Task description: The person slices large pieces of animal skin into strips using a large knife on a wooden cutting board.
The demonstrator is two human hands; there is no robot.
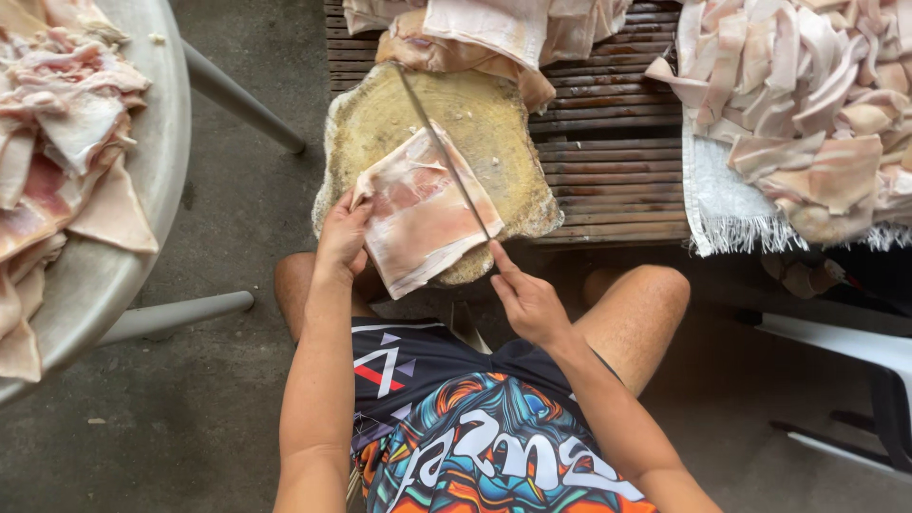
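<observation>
— Where's the slab of pork skin (418,214)?

— Flat on the round wooden chopping block (494,123), its near edge hanging over the block's rim. The left hand (340,239) pinches its left corner, fingers curled on the edge.

— And the right hand (525,299)?

— Closed around the handle of a long thin knife (442,152) (forefinger stretched along it), the blade lying diagonally across the slab.

— Around them?

— More skin pieces (807,85) heaped on the slatted surface (608,161), and a metal tray (142,171) at left.
</observation>
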